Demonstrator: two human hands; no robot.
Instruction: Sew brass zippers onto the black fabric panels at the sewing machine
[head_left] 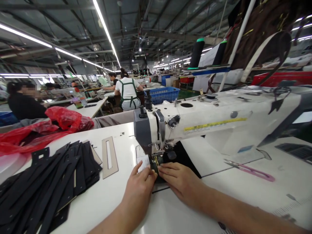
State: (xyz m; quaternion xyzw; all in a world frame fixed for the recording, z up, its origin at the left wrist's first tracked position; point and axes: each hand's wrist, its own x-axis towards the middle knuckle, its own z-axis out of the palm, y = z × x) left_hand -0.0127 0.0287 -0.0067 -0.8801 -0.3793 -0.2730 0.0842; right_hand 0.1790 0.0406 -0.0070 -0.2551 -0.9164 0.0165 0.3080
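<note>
From the left edge of the white table (117,198) I see a red plastic bag (60,120), and near it a pile of long black strips (51,182) with punched holes, pointing in many directions. Just beside them lies a beige slotted template (109,157). My left hand (140,190) is half open, with fingers together, and its fingertips press on a black piece of material (181,159) beside the presser foot (156,159) of the white sewing machine (195,125). This piece lies under the foot and widens to the right and back, but my hands hide its long axis, so I cannot tell it exactly. My right hand (180,182) lies nearly flat on it and does not pinch. Toward the right edge are pink-handled scissors (251,172). Farther away, a co-worker (128,92) in a green apron sits beside a blue plastic crate (163,94).
</note>
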